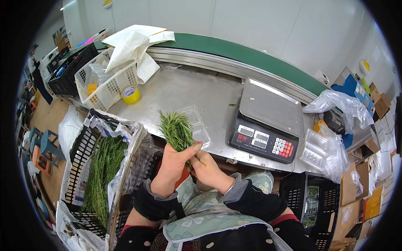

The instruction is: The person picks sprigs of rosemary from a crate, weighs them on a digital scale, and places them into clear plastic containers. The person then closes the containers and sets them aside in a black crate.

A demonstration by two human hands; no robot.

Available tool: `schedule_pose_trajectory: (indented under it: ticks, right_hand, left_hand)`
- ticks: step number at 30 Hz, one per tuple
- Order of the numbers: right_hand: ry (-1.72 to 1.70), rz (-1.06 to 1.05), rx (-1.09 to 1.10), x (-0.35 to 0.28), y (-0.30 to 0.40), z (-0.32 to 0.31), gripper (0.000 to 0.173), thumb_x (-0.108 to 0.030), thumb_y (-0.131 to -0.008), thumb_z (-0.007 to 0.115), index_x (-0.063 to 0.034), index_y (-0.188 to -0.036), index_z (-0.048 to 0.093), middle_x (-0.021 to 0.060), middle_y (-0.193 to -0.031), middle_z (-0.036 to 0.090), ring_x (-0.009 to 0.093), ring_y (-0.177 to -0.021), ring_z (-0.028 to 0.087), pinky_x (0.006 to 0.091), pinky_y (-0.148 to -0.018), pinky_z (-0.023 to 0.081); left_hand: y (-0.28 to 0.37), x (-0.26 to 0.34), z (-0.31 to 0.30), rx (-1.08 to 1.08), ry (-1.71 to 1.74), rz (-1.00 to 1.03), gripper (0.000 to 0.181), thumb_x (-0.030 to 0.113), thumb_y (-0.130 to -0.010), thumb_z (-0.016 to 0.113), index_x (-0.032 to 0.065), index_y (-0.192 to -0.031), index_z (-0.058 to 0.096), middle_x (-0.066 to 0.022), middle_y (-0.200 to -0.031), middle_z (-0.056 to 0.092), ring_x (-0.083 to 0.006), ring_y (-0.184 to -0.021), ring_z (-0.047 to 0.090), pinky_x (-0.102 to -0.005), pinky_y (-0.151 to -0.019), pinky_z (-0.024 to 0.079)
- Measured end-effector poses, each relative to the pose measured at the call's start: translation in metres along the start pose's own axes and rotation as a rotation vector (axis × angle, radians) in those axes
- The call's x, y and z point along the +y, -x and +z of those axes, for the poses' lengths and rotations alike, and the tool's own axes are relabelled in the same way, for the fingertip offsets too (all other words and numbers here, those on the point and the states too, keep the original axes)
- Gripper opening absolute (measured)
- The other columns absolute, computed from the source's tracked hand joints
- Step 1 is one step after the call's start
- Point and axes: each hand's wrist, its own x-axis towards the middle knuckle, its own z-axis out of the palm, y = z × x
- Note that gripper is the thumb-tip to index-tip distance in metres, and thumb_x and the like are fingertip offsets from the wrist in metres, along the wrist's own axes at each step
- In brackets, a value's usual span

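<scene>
A bunch of rosemary sprigs [176, 129] stands up from between my two hands, above the front edge of the steel table. My left hand [171, 166] is wrapped around its stems, thumb across the front. My right hand [205, 164] closes on the lower stem ends, touching the left thumb. Just behind the bunch, a clear plastic clamshell box [200, 131] lies on the table, partly hidden by the sprigs. To my left, long rosemary stems [103, 175] fill part of a black crate [77, 166] lined with paper and plastic.
A digital scale [267, 125] stands to the right, beside clear plastic trays [314, 149]. At the back left are a white basket [110, 91] and a yellow tape roll [130, 94]. A green conveyor belt [220, 51] runs behind. Packed boxes [311, 204] sit in a lower-right crate. A person [37, 73] stands far left.
</scene>
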Motion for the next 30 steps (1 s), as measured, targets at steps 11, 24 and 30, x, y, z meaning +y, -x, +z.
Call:
schedule_pose_trajectory:
  ticks: [11,24,30]
  right_hand:
    - [1.146,-0.738,0.108,-0.002,0.019,-0.004,0.027,-0.007,-0.078,0.057,0.0044,-0.102,0.056,0.0120,-0.078,0.058,0.027,-0.063,0.063,0.0365,-0.056,0.052]
    - [-0.033,0.086,0.011,-0.023,0.001,-0.021,0.022,-0.012,-0.090,0.063,0.0031,-0.106,0.062,0.0101,-0.073,0.066,0.013,-0.053,0.061,0.0269,-0.049,0.049]
    - [-0.353,0.258,-0.100,-0.022,-0.004,-0.036,0.025,-0.013,-0.093,0.063,0.0067,-0.108,0.058,0.0111,-0.079,0.066,0.015,-0.061,0.065,0.0251,-0.052,0.052]
  left_hand:
    - [-0.027,-0.008,-0.015,0.210,0.196,-0.047,0.012,0.011,-0.093,0.065,0.0072,-0.093,0.054,-0.0014,-0.080,0.054,-0.0121,-0.062,0.051,-0.0268,-0.051,0.041]
    - [0.003,-0.016,-0.024,-0.277,-0.079,-0.287,0.039,0.038,-0.103,0.051,0.0035,-0.121,0.052,-0.0034,-0.092,0.062,-0.0102,-0.076,0.058,-0.0242,-0.063,0.046]
    - [-0.008,0.000,-0.034,-0.535,-0.283,-0.371,0.028,0.028,-0.099,0.058,0.0034,-0.113,0.056,-0.0029,-0.076,0.061,-0.0099,-0.065,0.058,-0.0249,-0.057,0.044]
